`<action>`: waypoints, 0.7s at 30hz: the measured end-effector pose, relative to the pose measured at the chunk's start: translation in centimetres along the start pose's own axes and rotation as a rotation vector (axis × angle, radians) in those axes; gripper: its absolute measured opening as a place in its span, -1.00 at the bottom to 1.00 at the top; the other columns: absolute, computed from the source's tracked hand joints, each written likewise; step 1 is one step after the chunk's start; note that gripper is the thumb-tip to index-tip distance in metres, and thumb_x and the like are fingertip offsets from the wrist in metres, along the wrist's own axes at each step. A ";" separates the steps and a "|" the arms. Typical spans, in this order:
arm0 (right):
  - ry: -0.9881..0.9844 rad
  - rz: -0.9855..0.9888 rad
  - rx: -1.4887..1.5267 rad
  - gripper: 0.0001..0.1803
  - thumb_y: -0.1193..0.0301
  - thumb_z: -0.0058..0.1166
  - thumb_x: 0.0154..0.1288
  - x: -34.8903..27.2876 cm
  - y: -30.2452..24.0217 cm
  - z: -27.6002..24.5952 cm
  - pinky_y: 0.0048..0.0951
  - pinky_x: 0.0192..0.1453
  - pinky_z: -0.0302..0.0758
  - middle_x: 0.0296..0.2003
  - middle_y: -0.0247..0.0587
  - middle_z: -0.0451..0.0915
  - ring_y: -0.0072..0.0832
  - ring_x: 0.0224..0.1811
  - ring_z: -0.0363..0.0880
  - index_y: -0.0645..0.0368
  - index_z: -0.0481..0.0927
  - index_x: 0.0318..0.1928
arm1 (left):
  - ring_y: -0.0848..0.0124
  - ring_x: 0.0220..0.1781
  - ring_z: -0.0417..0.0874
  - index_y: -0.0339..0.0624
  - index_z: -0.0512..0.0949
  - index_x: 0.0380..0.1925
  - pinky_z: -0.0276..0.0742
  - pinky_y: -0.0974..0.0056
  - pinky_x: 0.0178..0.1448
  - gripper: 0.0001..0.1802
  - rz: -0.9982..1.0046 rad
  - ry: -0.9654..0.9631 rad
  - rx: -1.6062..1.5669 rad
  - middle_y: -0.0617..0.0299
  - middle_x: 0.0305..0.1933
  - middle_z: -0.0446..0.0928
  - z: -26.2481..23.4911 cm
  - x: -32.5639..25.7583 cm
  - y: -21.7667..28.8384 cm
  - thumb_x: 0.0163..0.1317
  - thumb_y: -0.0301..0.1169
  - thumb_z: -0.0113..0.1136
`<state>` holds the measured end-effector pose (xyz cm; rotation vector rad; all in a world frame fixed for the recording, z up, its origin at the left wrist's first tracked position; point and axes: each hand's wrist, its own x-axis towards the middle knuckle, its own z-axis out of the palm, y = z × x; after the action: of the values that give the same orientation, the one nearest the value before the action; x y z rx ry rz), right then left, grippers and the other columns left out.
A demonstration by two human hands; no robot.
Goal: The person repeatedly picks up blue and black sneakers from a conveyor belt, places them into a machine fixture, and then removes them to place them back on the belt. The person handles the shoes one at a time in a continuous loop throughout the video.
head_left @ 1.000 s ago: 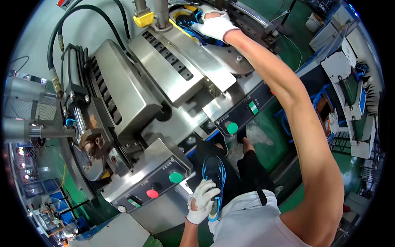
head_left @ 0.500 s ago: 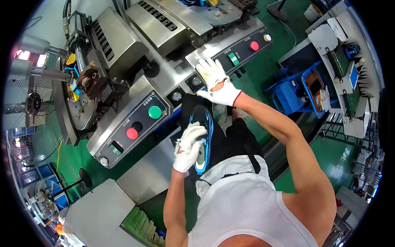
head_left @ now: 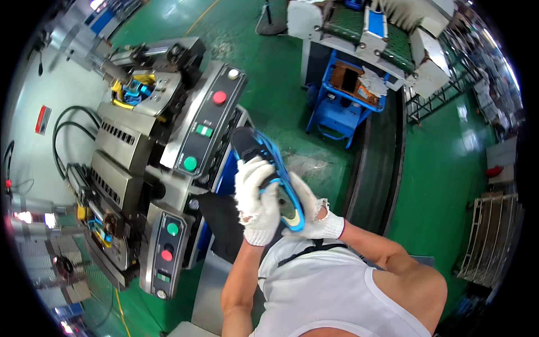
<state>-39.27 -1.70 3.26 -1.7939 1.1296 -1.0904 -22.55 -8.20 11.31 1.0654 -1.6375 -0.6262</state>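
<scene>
A black and blue shoe (head_left: pixel 275 157) is held in front of my body, toe pointing up and to the left, its pale heel end nearest me. My left hand (head_left: pixel 257 196), in a frayed white work glove, is closed over the shoe from its left side, fingers across the opening. Gloved in white too, my right hand (head_left: pixel 315 213) grips the heel end from the right; some of its fingers are hidden behind the shoe.
A metal machine with two stations stands at left. Its far control panel (head_left: pixel 205 121) and near control panel (head_left: pixel 165 250) carry red and green buttons. A blue cart (head_left: pixel 337 121) stands at far right, beside a dark floor-level track (head_left: pixel 379 163). A conveyor-like bench (head_left: pixel 339 25) lies beyond.
My view has swung right and away from the machine. My right hand has left the far control panel and now grips the shoe, which my left hand still holds.
</scene>
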 end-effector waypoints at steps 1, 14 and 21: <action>0.139 -0.017 -0.081 0.30 0.18 0.60 0.07 0.9 -1.3 -1.3 -0.05 0.72 0.10 0.58 0.26 0.14 0.08 0.66 0.12 0.36 0.00 0.64 | -0.09 0.34 0.57 -0.24 0.65 0.02 0.26 -0.23 0.61 -0.54 0.092 -0.084 0.020 -0.02 0.13 0.59 1.7 1.3 1.2 0.05 -0.71 0.35; 1.426 0.226 -0.187 -0.23 0.09 0.40 0.35 12.8 10.1 -29.0 -0.22 0.43 0.43 0.24 0.15 0.64 -0.28 0.25 0.59 0.45 0.54 0.33 | -0.28 0.39 0.55 -0.16 0.56 0.26 0.51 -0.24 0.47 -0.34 0.447 -0.640 0.011 -0.19 0.34 0.52 10.6 3.9 -0.6 0.09 -0.48 0.51; 0.350 0.336 -1.067 -0.28 0.36 0.16 0.44 15.0 32.7 -62.0 -0.15 0.44 0.52 0.36 0.09 0.56 -0.23 0.33 0.59 -0.02 0.32 0.58 | -0.11 0.40 0.57 -0.22 0.59 0.23 0.54 -0.04 0.45 -0.50 -0.179 -0.661 0.183 -0.12 0.33 0.56 2.6 -4.7 -7.4 0.29 -0.44 0.41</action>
<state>-102.37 -35.64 0.78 -2.0392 2.4419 -0.6140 -22.16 -7.81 2.22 1.2230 -2.2116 -1.0407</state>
